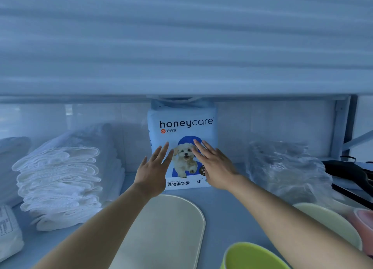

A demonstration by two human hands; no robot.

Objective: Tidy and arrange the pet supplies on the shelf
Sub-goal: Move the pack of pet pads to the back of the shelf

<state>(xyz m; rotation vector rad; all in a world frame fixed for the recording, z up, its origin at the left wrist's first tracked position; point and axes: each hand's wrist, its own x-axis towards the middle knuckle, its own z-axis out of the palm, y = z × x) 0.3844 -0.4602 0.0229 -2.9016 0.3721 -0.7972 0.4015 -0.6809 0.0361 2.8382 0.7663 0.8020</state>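
A light blue pack of honeycare training pads (182, 125) with a puppy picture stands upright at the back middle of the shelf (226, 206). My left hand (154, 168) reaches toward the pack's lower left with straight, spread fingers. My right hand (215, 163) lies with flat fingers over the pack's lower right front. Neither hand grips anything. I cannot tell whether the fingers touch the pack or hover just off it.
A stack of white folded pads (60, 183) lies at the left. A crumpled clear plastic bag (286, 167) sits right of the pack. A cream oval mat (167, 232), a green bowl (252, 256), a pale bowl (331, 222) and a pink one (365, 226) lie in front. The upper shelf board (181, 46) hangs low overhead.
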